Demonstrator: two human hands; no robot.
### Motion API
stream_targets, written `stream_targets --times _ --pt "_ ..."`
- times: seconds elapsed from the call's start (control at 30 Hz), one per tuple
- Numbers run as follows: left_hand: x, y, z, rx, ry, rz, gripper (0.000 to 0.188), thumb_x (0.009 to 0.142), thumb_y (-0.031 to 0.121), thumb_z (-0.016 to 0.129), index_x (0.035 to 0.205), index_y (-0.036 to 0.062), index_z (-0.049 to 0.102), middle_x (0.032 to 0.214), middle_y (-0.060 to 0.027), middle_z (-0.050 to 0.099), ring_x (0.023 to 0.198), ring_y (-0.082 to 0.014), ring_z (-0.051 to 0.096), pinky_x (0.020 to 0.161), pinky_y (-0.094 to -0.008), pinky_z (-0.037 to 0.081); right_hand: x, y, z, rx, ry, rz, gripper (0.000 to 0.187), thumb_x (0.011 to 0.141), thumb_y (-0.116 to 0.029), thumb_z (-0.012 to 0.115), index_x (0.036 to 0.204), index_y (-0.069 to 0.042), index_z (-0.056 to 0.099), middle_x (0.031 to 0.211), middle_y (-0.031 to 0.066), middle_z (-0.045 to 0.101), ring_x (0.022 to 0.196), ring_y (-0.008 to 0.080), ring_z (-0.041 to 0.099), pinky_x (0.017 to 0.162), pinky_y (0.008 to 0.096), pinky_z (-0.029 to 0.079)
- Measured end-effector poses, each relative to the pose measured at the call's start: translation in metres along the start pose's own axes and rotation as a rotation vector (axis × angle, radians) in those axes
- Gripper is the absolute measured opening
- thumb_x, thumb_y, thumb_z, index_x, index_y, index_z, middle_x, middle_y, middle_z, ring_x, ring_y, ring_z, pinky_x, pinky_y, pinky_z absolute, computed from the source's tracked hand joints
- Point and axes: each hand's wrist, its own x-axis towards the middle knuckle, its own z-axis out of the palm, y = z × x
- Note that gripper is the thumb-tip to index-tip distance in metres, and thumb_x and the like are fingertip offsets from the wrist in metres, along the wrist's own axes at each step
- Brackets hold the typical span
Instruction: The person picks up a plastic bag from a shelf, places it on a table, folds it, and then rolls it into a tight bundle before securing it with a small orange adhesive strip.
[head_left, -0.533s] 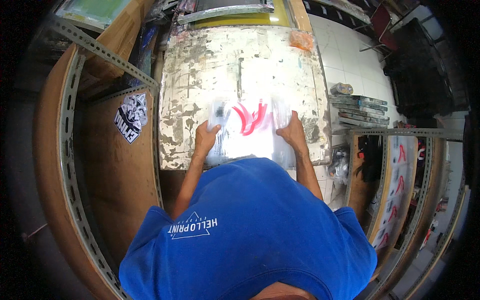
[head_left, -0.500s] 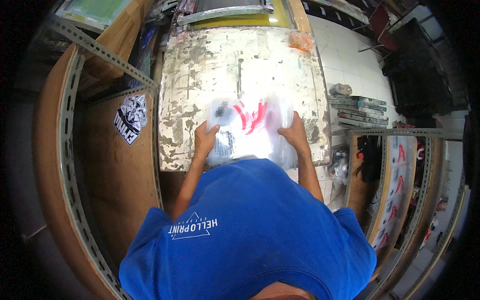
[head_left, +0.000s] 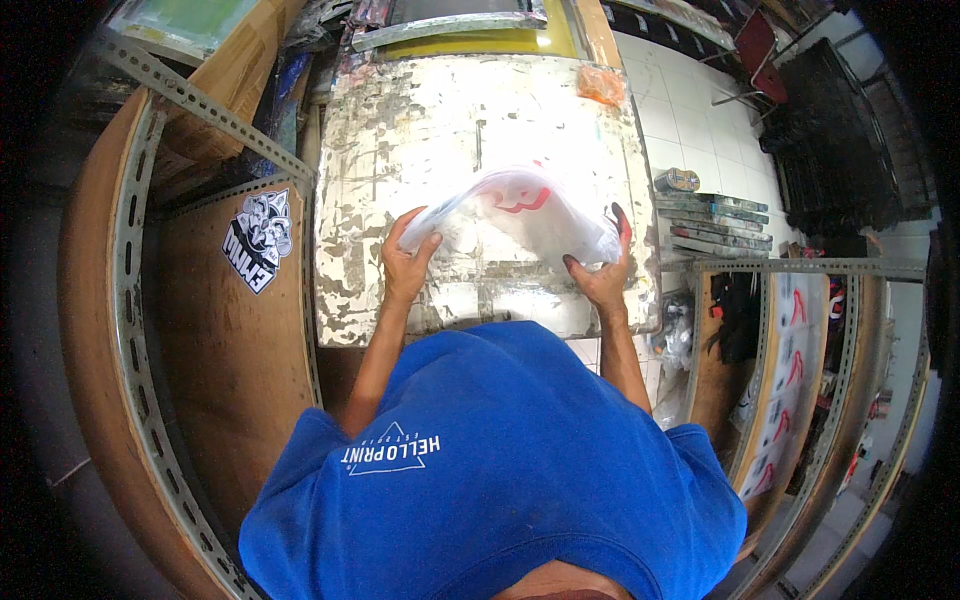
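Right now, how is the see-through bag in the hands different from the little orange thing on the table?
The clear plastic bag with a red print is held up off the worn white table by the left hand and right hand; the small crumpled orange piece lies untouched at the table's far right corner. The bag is much bigger and see-through; the orange piece is solid-coloured. Both look thin and crinkly.

The person wears a bright blue short-sleeved T-shirt [head_left: 500,470] with a small white triangle and white lettering printed on it. Both forearms are bare; the right hand [head_left: 600,275] has dark-painted fingernails.
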Motion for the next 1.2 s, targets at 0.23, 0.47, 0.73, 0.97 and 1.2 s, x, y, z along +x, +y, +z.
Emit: stream_targets --times 0.23,0.47,0.73,0.97,1.2 --pt "0.018 -0.014 0.011 0.102 0.119 -0.133 0.04 0.082 0.014 0.076 0.116 -0.0032 0.061 0.106 -0.0121 0.067 0.097 -0.0222 0.062 0.089 -0.0328 0.048 0.007 0.022 0.017 0.081 0.118 0.133 0.069 0.065 0.001 0.075 0.128 0.002 0.045 0.11 0.0133 0.061 0.103 0.0246 0.06 0.093 0.0348 0.048" --pt "0.019 -0.003 0.013 0.075 0.137 -0.081 0.03 0.084 0.011 0.072 0.11 -0.0035 0.066 0.103 -0.0113 0.07 0.094 -0.0188 0.064 0.087 -0.0313 0.049 0.016 0.018 0.017 -0.021 0.119 0.058 0.056 0.068 0.0 0.077 0.119 0.003 0.053 0.101 0.011 0.065 0.093 0.0219 0.064 0.086 0.0327 0.051" --pt "0.026 0.001 0.0 0.15 0.047 0.056 0.036 0.077 0.01 0.079 0.108 -0.0033 0.066 0.097 -0.0098 0.071 0.089 -0.0158 0.066 0.082 -0.0291 0.051 0.01 0.03 0.006 0.033 -0.03 0.061 0.106 0.055 -0.009 0.09 0.141 0.003 0.029 0.128 0.0178 0.051 0.119 0.0256 0.052 0.101 0.0362 0.043" --pt "0.033 0.008 0.006 0.066 0.029 0.052 0.036 0.076 0.008 0.079 0.108 -0.0027 0.066 0.097 -0.0093 0.071 0.09 -0.0161 0.065 0.084 -0.0291 0.05 0.035 -0.016 0.003 0.151 -0.005 -0.128 0.12 0.058 -0.061 0.085 0.143 0.002 0.029 0.133 0.0177 0.047 0.122 0.0282 0.05 0.101 0.0412 0.043" --pt "0.035 -0.003 0.0 0.146 0.025 -0.024 0.03 0.077 0.009 0.079 0.103 -0.0014 0.068 0.094 -0.0085 0.072 0.088 -0.015 0.066 0.083 -0.0289 0.05 0.071 -0.033 -0.026 -0.021 -0.168 -0.167 0.104 0.076 -0.085 0.043 0.127 0.005 0.052 0.117 0.0184 0.06 0.106 0.0292 0.059 0.092 0.039 0.045"
